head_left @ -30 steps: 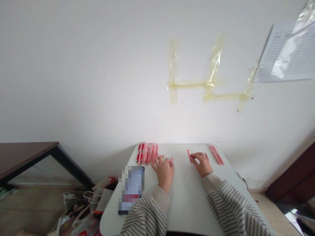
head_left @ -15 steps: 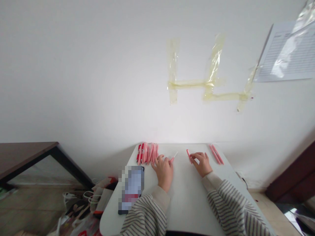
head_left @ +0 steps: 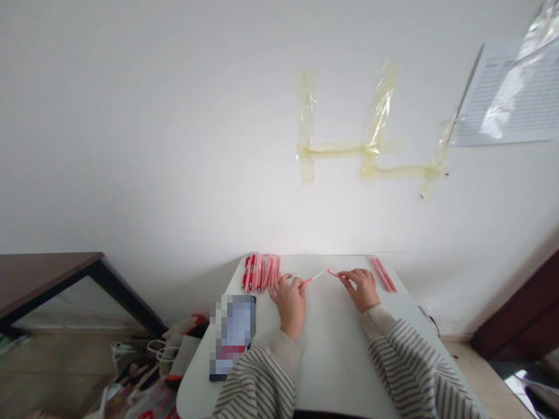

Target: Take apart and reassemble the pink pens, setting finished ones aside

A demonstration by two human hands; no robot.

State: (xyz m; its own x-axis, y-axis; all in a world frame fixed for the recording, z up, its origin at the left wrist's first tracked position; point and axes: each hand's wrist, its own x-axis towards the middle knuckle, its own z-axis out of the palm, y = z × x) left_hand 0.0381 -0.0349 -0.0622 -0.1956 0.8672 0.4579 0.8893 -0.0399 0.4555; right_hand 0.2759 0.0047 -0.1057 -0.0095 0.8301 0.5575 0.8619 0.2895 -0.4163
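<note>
My left hand (head_left: 292,301) pinches a short pink pen part (head_left: 307,282) with a thin white refill (head_left: 319,274) sticking out of it toward the right. Between the fingertips of my right hand (head_left: 361,288) is a pink pen barrel (head_left: 334,273), its end close to the refill's tip. A small gap seems to lie between the two pieces. Left of my left hand, several pink pens (head_left: 267,270) lie side by side, with red pens (head_left: 248,273) at the row's left end. Two pink pens (head_left: 384,274) rest at the table's right, beyond my right hand.
A phone (head_left: 233,337), its screen blurred, lies on the white table (head_left: 340,361) by my left forearm. Behind the table rises a white wall (head_left: 196,145) with yellowed tape. A brown table (head_left: 48,267) stands at the left, with bags and cables (head_left: 161,361) on the floor.
The barrel in my right hand has turned from steep to nearly level, its end now facing the refill. The refill in my left hand has tilted lower and reaches further right.
</note>
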